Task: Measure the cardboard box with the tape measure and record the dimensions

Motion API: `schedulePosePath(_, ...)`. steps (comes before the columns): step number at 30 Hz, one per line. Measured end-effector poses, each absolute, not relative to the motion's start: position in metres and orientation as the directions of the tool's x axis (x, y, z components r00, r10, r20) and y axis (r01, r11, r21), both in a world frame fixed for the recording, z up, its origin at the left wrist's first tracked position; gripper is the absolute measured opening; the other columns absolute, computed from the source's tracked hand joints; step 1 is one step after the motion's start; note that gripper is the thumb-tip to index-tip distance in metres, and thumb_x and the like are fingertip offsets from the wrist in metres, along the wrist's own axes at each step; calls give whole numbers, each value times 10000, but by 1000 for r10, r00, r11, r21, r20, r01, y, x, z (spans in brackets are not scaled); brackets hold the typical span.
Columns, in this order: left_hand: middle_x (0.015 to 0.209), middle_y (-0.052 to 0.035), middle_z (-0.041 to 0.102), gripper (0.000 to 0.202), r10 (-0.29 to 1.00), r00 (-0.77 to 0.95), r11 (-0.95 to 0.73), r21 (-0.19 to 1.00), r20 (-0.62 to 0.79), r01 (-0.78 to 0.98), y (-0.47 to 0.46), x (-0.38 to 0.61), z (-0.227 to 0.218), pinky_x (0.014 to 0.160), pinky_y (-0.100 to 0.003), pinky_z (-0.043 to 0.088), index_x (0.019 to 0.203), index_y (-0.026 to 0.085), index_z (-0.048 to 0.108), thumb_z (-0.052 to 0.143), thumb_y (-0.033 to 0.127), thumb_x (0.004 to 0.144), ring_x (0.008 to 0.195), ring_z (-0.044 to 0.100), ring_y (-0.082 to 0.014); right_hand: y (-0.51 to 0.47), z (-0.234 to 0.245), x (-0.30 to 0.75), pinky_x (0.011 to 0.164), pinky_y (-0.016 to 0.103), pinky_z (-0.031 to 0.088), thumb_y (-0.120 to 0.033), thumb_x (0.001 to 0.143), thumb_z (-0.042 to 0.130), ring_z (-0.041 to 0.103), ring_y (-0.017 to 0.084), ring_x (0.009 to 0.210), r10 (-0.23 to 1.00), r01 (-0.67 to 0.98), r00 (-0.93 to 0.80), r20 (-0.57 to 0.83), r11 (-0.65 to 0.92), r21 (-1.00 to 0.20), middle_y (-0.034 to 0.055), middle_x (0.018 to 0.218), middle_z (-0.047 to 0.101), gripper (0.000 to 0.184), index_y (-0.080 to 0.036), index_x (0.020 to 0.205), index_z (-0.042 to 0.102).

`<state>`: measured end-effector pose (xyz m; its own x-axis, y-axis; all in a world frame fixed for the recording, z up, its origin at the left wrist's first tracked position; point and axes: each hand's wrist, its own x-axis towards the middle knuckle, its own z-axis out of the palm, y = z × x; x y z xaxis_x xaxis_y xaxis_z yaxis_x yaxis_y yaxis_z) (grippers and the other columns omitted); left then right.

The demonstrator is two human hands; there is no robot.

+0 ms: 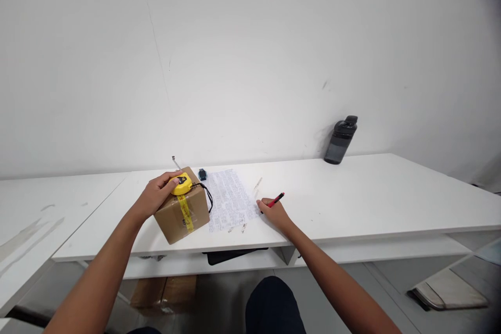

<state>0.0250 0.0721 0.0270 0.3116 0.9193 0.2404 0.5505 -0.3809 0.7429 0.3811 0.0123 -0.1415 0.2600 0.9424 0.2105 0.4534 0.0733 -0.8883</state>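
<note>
The yellow tape measure (181,184) sits on top of the cardboard box (176,222), which stands in the left part of the counter (352,198), near its front edge. The left hand (155,195) covers it from the left side; its fingers are curled around the case and seem to press it on the box. A short piece of the metal blade (177,164) sticks out toward the back edge, and the black strap (210,199) hangs over the box's right side, close to the paper (229,201).

At the right side of this paper, the right hand (276,214) pinches the red pen (277,199) between its fingers. The pen's tip is mostly hidden, so I cannot tell if it touches the sheet.

In my judgement, the paper could slide under the pen, because no hand clearly holds it flat. The tape measure could slip down if the left grip becomes loose, and the strap may catch the paper's edge.

Farther, a small dark watch (202,174) lies behind the box's right corner, and a dark bottle (340,141) stands by the back edge, well apart.
</note>
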Motion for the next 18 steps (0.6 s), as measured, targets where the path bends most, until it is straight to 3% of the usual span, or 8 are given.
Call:
schedulePosePath(9, 1197, -38, 679, 576, 927, 297, -362, 748, 228, 556, 68, 26, 29, 854, -366, 520, 1255, 284, 618, 493, 652, 830, 1003, 648, -261, 11, -143, 383, 570, 268, 282, -424, 793, 464, 346, 136, 563, 925, 470, 319, 207, 35, -882, -47, 514, 362, 345, -238, 543, 316)
schedulePosePath(18, 1226, -68, 660, 736, 918, 336, -371, 757, 212, 537, 66, 25, 26, 747, -346, 555, 1284, 282, 575, 735, 613, 646, 974, 670, -275, 10, -147, 382, 568, 278, 266, -413, 806, 481, 309, 124, 541, 939, 463, 278, 203, 54, -885, -58, 515, 310, 377, -236, 544, 278)
